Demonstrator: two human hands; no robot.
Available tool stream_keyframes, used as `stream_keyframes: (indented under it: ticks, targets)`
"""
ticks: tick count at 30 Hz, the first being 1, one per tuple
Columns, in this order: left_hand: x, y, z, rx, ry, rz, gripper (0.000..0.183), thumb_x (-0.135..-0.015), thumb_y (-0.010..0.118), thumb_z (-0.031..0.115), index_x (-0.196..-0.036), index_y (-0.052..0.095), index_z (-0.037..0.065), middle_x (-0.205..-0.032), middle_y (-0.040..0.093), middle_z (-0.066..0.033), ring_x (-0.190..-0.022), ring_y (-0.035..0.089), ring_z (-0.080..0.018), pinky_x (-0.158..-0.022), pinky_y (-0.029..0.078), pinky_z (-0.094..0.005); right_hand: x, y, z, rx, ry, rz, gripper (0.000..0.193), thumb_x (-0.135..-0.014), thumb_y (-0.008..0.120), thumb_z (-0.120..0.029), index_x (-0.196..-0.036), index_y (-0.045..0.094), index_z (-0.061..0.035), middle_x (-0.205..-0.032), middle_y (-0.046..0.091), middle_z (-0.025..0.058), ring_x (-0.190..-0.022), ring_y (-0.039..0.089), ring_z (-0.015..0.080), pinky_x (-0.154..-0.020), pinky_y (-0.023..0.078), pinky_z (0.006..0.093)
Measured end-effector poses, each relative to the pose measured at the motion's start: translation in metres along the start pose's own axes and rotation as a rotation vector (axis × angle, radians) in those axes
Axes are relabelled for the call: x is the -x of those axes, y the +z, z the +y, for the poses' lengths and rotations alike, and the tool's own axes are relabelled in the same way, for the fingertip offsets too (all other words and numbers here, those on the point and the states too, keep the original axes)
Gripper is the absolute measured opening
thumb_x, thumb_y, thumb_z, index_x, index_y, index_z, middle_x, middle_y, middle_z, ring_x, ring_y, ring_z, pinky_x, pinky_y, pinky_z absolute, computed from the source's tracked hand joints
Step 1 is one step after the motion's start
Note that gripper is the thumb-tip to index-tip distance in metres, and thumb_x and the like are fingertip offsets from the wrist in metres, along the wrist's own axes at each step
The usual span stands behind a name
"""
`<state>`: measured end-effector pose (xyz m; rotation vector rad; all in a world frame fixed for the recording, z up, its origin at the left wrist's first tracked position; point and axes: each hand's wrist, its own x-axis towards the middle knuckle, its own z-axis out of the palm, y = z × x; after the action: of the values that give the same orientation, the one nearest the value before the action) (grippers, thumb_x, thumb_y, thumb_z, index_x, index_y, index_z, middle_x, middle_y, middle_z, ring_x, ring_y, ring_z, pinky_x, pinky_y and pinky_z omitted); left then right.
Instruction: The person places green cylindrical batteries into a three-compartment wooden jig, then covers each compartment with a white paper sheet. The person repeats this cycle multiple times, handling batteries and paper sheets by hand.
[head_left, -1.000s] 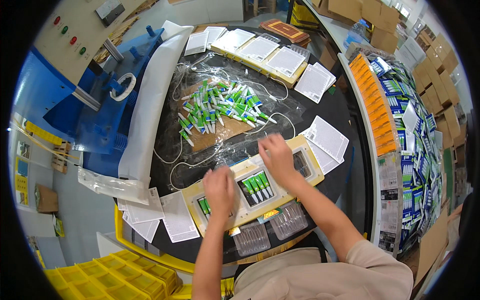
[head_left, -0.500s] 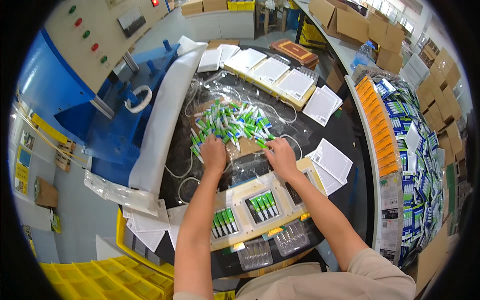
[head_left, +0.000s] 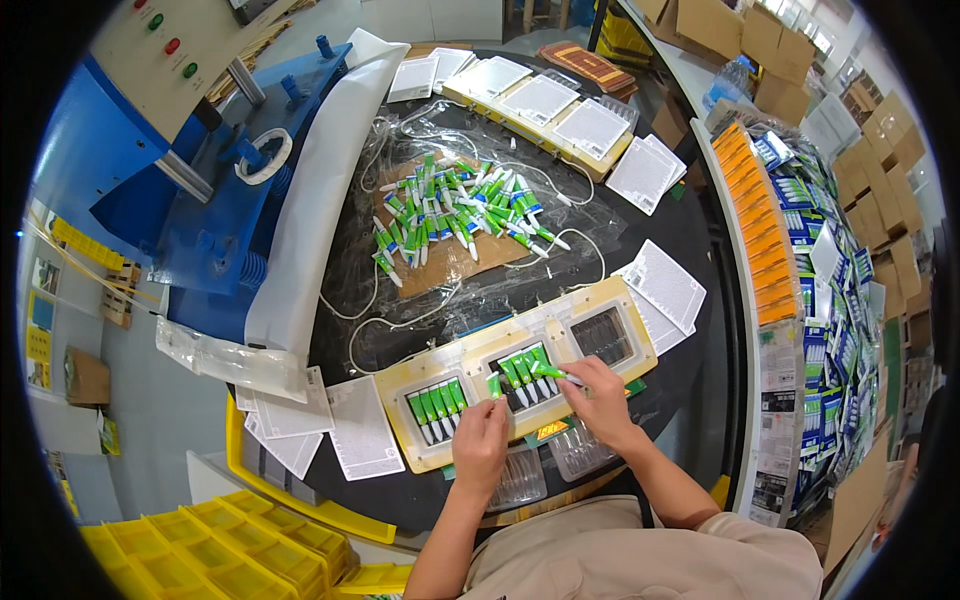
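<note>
My left hand (head_left: 482, 440) pinches a small green tube (head_left: 494, 384) at the near edge of a cream-yellow tray fixture (head_left: 470, 358). Between the fingers of my right hand (head_left: 600, 402) is another green-and-white tube (head_left: 545, 371), lying slantwise over the middle pocket. That pocket holds a row of several tubes (head_left: 520, 368), white tips toward me. The left pocket carries a similar row (head_left: 436, 405). In the right pocket sits a clear blister (head_left: 600, 338) with no tubes. Beyond the fixture, a loose heap of tubes (head_left: 450, 215) lies on brown cardboard (head_left: 475, 258).
A second fixture (head_left: 530, 118) topped with white printed cards stands at the far side. More cards (head_left: 665, 285) and clear blisters (head_left: 520, 478) lie around. A blue press machine (head_left: 200, 240) stands left, yellow crates (head_left: 220, 545) lower left. Packed blister cards (head_left: 830, 350) fill a bin at right.
Both hands have come back from the tube heap to the near fixture, each bringing a tube. The right one has moved over the middle pocket. The head view has shifted slightly.
</note>
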<state>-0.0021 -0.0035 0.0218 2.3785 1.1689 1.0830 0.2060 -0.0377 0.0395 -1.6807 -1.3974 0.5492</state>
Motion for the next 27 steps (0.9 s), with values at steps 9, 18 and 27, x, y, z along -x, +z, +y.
stream_keyframes:
  ticks: [9, 18, 27]
  targets:
    - [0.003, 0.02, -0.008, -0.073, 0.083, -0.16, 0.042, -0.077, 0.065, -0.002, -0.118, 0.064, -0.011, -0.104, 0.061, -0.0183, -0.09, 0.06, -0.032, -0.079, 0.053, -0.0391, -0.004, 0.004, -0.007, 0.072, -0.102, 0.011, 0.02, -0.087, 0.074, -0.003, -0.107, 0.071, 0.0006, -0.095, 0.066, 0.0137, -0.079, 0.067, 0.0301, -0.069, 0.054, 0.038]
    - [0.001, 0.018, 0.003, -0.095, 0.07, -0.269, 0.042, -0.077, 0.062, -0.003, -0.117, 0.062, -0.014, -0.108, 0.059, -0.0204, -0.093, 0.059, -0.0328, -0.084, 0.052, -0.0392, 0.005, -0.001, 0.003, 0.078, -0.069, 0.032, 0.022, -0.085, 0.076, -0.003, -0.106, 0.073, 0.0009, -0.094, 0.067, 0.0147, -0.083, 0.068, 0.0316, -0.072, 0.054, 0.0376]
    - [0.004, 0.029, -0.001, -0.132, 0.089, -0.226, 0.035, -0.085, 0.067, 0.003, -0.118, 0.064, -0.01, -0.108, 0.062, -0.0181, -0.094, 0.06, -0.0321, -0.088, 0.051, -0.0401, 0.009, -0.005, 0.004, 0.079, -0.066, 0.037, 0.022, -0.085, 0.076, -0.002, -0.106, 0.073, 0.001, -0.094, 0.067, 0.0151, -0.083, 0.068, 0.0317, -0.073, 0.054, 0.0379]
